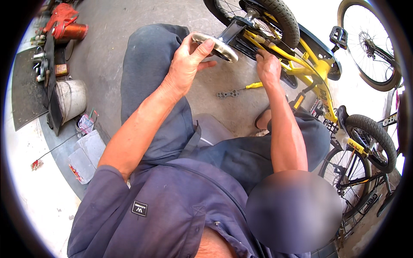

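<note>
A yellow bicycle (pixel 318 71) lies tipped over in front of me, its chunky-tyred wheel (pixel 286 21) toward the far side. From near that wheel a black bracket (pixel 234 32) reaches out to a small training wheel (pixel 215 46) with a silvery rim, seen almost edge-on. My left hand (pixel 189 64) has its thumb on the rim and fingers curled around its near side. My right hand (pixel 267 66) is closed beside the bracket and the yellow frame; what its fingertips pinch is hidden. On the floor between my arms lie a grey multi-hole spanner (pixel 228 94) and a yellow-handled tool (pixel 254 85).
More bikes stand to the right, including a wheel (pixel 372 47) against the wall and a small black-tyred wheel (pixel 374 142). At the left are a whitish bucket (pixel 71 99), a red can (pixel 75 31), a dark board (pixel 28 88) with metal parts, and grey packaging (pixel 88 150).
</note>
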Motion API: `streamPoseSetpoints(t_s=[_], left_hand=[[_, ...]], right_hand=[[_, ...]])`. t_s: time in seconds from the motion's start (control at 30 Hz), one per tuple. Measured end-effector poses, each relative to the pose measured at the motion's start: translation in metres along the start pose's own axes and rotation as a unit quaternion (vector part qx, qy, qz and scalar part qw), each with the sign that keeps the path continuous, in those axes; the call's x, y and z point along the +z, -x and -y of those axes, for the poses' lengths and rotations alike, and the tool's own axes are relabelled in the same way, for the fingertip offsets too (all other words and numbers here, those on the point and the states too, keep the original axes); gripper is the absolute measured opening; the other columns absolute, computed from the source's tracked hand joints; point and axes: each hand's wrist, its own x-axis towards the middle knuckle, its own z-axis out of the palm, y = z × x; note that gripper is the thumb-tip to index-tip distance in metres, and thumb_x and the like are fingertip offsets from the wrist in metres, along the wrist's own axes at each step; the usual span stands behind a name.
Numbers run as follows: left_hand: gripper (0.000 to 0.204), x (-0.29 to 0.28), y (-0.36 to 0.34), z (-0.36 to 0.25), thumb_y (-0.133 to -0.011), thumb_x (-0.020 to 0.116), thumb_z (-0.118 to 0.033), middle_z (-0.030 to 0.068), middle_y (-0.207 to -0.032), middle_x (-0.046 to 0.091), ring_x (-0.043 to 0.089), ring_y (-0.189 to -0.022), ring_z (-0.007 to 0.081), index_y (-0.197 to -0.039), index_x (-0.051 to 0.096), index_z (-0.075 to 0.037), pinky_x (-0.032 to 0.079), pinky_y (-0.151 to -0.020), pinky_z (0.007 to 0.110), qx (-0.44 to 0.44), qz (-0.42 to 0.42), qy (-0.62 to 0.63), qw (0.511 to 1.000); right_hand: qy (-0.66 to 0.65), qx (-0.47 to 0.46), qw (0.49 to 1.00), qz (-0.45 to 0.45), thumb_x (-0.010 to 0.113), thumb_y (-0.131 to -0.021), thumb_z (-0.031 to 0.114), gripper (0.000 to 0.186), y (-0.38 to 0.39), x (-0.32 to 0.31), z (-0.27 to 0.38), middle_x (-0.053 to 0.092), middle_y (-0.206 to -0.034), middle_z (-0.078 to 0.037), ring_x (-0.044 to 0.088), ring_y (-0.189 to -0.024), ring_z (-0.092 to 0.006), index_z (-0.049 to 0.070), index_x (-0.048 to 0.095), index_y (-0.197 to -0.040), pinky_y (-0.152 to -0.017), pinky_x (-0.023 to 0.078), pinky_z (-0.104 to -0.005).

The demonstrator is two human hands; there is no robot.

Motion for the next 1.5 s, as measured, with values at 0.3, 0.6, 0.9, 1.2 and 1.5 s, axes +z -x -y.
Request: streamPoseSetpoints(t_s=[0.3, 0.6, 0.9, 1.2, 1.5], left_hand=[[0.050, 0.002, 0.000, -0.003, -0.091, 0.066, -0.043, 0.0031, -0.104, 0.056, 0.057, -0.096, 0.0151, -0.122, 0.050, -0.008, 0.053, -0.091, 0.039, -0.001, 0.000, 0.003, 1.000], [0.051, 0.003, 0.000, -0.002, -0.090, 0.066, -0.046, 0.0040, -0.104, 0.055, 0.057, -0.099, 0.0165, -0.120, 0.050, -0.008, 0.052, -0.091, 0.038, 0.003, 0.008, 0.005, 1.000], [0.051, 0.001, -0.002, -0.001, -0.090, 0.066, -0.047, 0.0058, -0.103, 0.057, 0.058, -0.098, 0.0185, -0.117, 0.051, -0.006, 0.051, -0.092, 0.038, 0.001, 0.009, 0.004, 1.000], [0.049, 0.001, -0.002, -0.002, -0.090, 0.066, -0.046, 0.0053, -0.104, 0.057, 0.058, -0.096, 0.0175, -0.116, 0.053, -0.006, 0.052, -0.090, 0.038, 0.002, 0.006, 0.005, 1.000], [0.048, 0.000, -0.002, 0.001, -0.091, 0.065, -0.045, 0.0057, -0.105, 0.057, 0.058, -0.095, 0.0176, -0.116, 0.053, -0.006, 0.052, -0.090, 0.038, 0.002, 0.002, 0.012, 1.000]], right_hand=[[0.069, -0.008, 0.997, 0.012, 0.057, -0.085, 0.020, 0.025, 0.001, -0.023, 0.034, 0.068, -0.092, -0.024, 0.065, -0.091, -0.0406, 0.008, 0.073, -0.100, -0.083, 0.051, -0.0467], [0.198, -0.201, 0.959, 0.010, 0.059, -0.088, 0.020, 0.017, -0.001, -0.028, 0.072, 0.068, -0.084, -0.016, 0.067, -0.081, -0.0349, 0.009, 0.069, -0.096, -0.072, 0.053, -0.0444], [0.025, -0.079, 0.997, -0.005, 0.063, -0.087, 0.023, 0.022, 0.006, -0.053, 0.057, 0.069, -0.088, -0.019, 0.066, -0.086, -0.0377, 0.011, 0.072, -0.102, -0.079, 0.051, -0.0451], [-0.093, -0.002, 0.995, 0.030, 0.065, -0.085, 0.021, 0.025, 0.008, -0.034, 0.024, 0.070, -0.092, -0.017, 0.068, -0.088, -0.0319, 0.011, 0.073, -0.106, -0.083, 0.051, -0.0373], [-0.257, 0.115, 0.958, 0.059, 0.066, -0.087, 0.017, 0.024, -0.001, -0.027, 0.011, 0.067, -0.077, -0.004, 0.061, -0.069, -0.0114, 0.010, 0.073, -0.109, -0.065, 0.050, -0.0267]])
